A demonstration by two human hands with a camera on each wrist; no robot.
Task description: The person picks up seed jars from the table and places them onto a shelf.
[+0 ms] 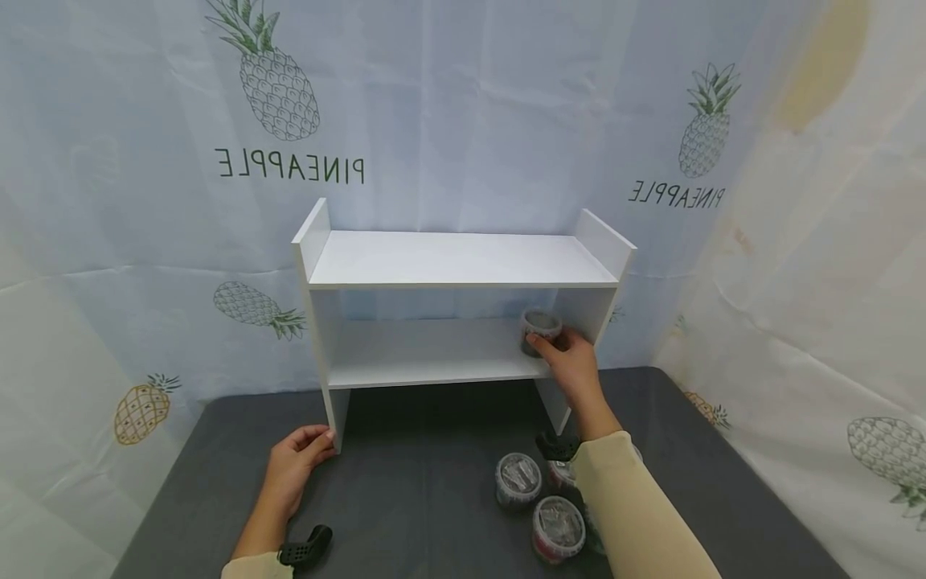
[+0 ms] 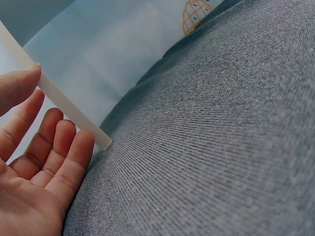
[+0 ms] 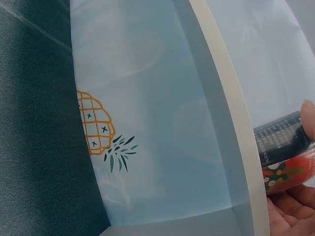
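Observation:
A two-tier white shelf (image 1: 463, 259) stands on the dark grey cloth-covered table. My right hand (image 1: 576, 371) grips a small round tub (image 1: 534, 323) at the right end of the lower board. In the right wrist view this tub (image 3: 285, 142) shows a dark label with small print above a red, flowered band; the fingers and thumb lie around it. Low on the shelf's left side panel (image 2: 66, 104), my left hand (image 1: 292, 466) pinches the front edge between thumb and index finger. The other left fingers curl loosely beside the panel.
Several similar tubs with clear lids, among them one tub (image 1: 518, 480) and another tub (image 1: 559, 528), stand on the table (image 1: 405, 498) in front of the shelf's right side, partly hidden by my right sleeve (image 1: 629, 498). A pineapple-print curtain (image 1: 463, 121) hangs behind.

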